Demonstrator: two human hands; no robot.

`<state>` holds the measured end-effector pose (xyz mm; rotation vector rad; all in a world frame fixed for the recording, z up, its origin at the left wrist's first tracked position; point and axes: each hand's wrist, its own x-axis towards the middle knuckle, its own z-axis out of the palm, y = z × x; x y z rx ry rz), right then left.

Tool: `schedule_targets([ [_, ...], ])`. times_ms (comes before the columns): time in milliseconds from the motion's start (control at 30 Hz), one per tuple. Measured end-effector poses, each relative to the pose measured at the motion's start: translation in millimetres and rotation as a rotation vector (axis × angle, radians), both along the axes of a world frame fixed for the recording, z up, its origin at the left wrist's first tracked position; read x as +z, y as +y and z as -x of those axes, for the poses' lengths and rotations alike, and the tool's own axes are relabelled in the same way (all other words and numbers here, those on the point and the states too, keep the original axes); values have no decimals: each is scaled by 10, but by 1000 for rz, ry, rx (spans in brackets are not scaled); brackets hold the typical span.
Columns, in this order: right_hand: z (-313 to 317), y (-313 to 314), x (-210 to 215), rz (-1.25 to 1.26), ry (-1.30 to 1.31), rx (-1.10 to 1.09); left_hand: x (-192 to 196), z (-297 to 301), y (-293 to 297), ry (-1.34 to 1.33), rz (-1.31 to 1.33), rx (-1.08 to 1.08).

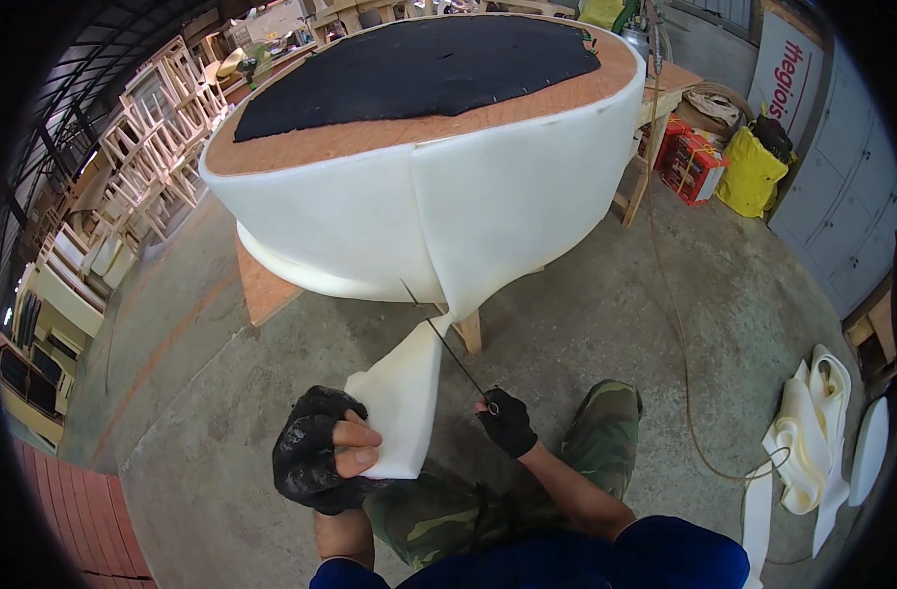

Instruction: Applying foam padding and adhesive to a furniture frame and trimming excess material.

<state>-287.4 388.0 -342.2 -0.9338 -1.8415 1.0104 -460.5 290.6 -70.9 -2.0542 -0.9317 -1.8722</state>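
Head view: the left hand [323, 461] pinches a hanging foam flap [401, 398], and the right hand [507, 420] is closed on a thin blade [446, 346]. Foam already wraps the frame [419, 123]; judging by this, the flap's trimming is only partly done.

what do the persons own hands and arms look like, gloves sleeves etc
Both hands wear black fingerless gloves with the fingertips bare. The left hand has a glove that looks worn and smudged with grey marks; the glove on the right hand is cleaner, plain black. The forearms are bare, with dark blue sleeves starting near the elbows.
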Motion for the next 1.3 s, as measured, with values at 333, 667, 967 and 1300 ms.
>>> schedule_targets([
  [333, -11, 81, 141, 28, -50, -71, -32, 84, -67, 27, 2, -56],
  [667, -50, 219, 35, -43, -19, -79, -48, 83, -67, -4, -18, -53],
  [967, -247, -170, -586, 105, -75, -59, -127, 321, -263, -154, -95, 6],
  [1300, -1059, -89, -418, 668, 577, -367, -1305, 705, -295, -495, 742, 425],
])
